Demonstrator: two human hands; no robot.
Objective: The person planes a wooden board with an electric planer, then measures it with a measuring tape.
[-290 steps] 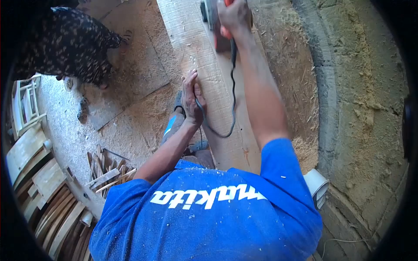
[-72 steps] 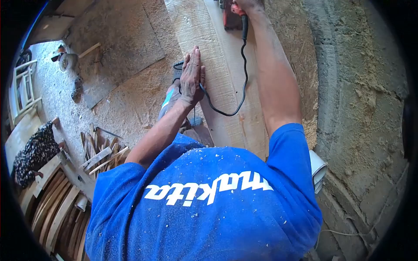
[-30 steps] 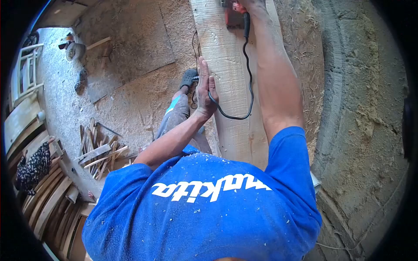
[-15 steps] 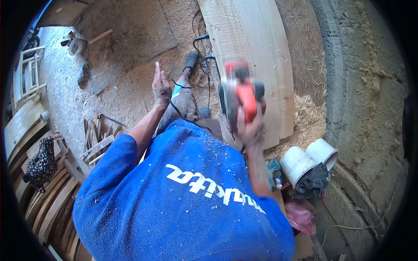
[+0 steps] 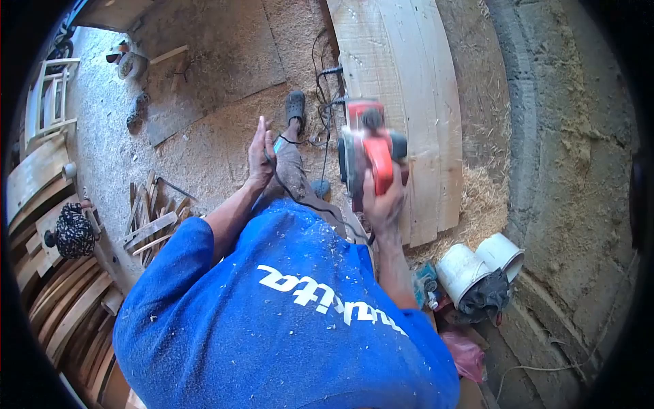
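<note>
A red electric hand planer (image 5: 379, 153) is in my right hand (image 5: 385, 203), whose fingers wrap its rear handle. The planer rests over the left edge of a long pale wooden board (image 5: 424, 88), and its outline is slightly blurred. My left hand (image 5: 259, 155) is raised beside my left leg with fingers straight and together. A black power cord (image 5: 289, 193) passes through that hand by the thumb and hangs in a loop across my waist toward the planer. The palm side of the left hand is partly hidden.
Wood shavings (image 5: 480, 191) lie right of the board. White buckets (image 5: 463, 269) with a dark cloth stand near my right elbow. More cord (image 5: 325, 102) trails by my foot. Wood scraps (image 5: 148, 211) and curved pieces (image 5: 71, 300) are at left, near another person (image 5: 73, 232).
The planer has shifted slightly left and forward relative to the board. My left hand keeps the cord raised. The view has shifted a little, and the person at left has changed posture.
</note>
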